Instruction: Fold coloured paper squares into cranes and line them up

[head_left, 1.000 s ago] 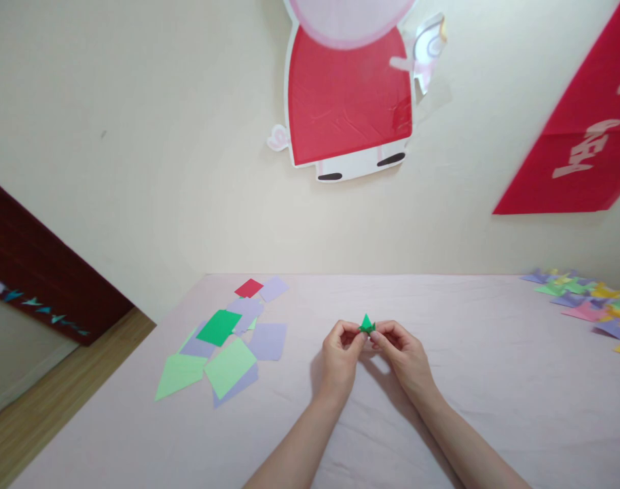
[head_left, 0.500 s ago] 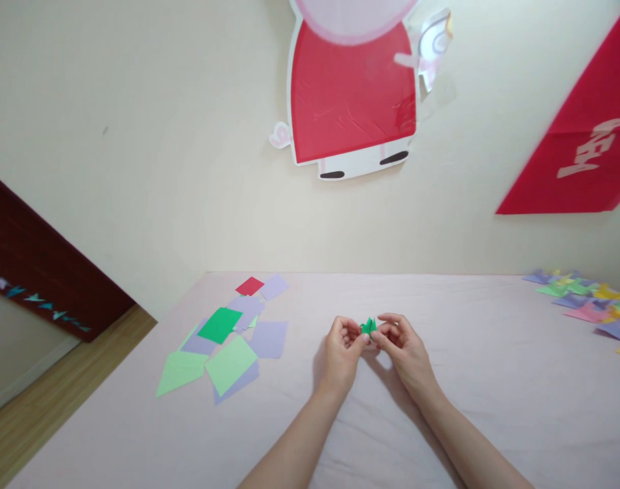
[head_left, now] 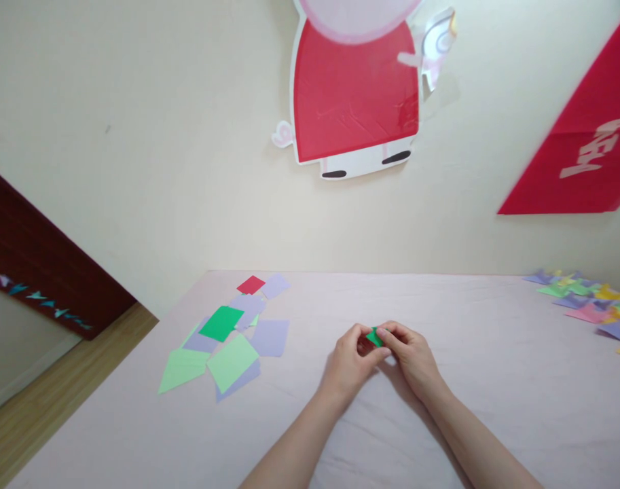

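A small green paper crane (head_left: 374, 337) is held above the bed-like surface, partly covered by fingers. My left hand (head_left: 349, 360) pinches it from the left, its thumb reaching across below the paper. From the other side, my right hand (head_left: 411, 353) grips it between thumb and curled fingers. The two hands nearly touch, and only a flat green facet shows between them.
To the left lie loose paper squares: dark green (head_left: 221, 324), light green (head_left: 233, 362), purple (head_left: 270, 337) and red (head_left: 250, 284). Several folded paper pieces (head_left: 589, 312) sit at the far right. Behind the pale cloth surface (head_left: 310, 421) rises a wall with a red cartoon cutout (head_left: 358, 95).
Both hands have drawn closer together around the crane. Its pointed parts showed upright before; now a flatter green face is visible. My left thumb has moved right, below the paper.
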`<state>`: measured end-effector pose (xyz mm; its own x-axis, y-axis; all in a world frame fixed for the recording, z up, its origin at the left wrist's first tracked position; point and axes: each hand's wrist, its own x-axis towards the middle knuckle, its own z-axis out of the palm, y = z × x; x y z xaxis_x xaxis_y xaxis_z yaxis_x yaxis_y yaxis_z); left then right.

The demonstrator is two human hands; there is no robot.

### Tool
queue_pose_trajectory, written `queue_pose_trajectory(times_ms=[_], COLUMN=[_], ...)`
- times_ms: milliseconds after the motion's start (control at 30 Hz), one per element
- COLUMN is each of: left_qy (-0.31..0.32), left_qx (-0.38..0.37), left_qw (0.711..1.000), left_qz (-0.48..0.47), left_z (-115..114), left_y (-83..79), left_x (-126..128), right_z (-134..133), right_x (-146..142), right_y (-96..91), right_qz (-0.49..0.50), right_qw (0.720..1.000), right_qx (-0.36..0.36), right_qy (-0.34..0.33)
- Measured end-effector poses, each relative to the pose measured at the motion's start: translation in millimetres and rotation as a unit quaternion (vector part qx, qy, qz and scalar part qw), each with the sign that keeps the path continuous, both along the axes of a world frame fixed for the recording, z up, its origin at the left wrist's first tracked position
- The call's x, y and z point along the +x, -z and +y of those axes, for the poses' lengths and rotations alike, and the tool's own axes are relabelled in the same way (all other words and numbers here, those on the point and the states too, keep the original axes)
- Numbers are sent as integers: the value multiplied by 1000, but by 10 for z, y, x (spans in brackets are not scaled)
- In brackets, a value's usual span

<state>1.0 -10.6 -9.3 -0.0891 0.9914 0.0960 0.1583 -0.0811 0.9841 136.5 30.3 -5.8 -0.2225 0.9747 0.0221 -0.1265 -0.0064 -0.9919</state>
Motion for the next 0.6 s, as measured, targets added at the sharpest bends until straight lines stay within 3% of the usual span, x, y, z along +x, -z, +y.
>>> queue_pose_trajectory(times_ms=[233, 600], left_qy=[10, 27], left_qx=[-8, -18], left_qw=[1000, 998], left_qz=[7, 51], left_z=[12, 2], left_y=[8, -16], left_x=[-7, -84], right_z=[25, 68], right_x=[22, 59], right_y=[28, 29], right_qz=[53, 23], right_qw=[997, 996], right_qx=[-50, -63], right_qy=[-27, -65])
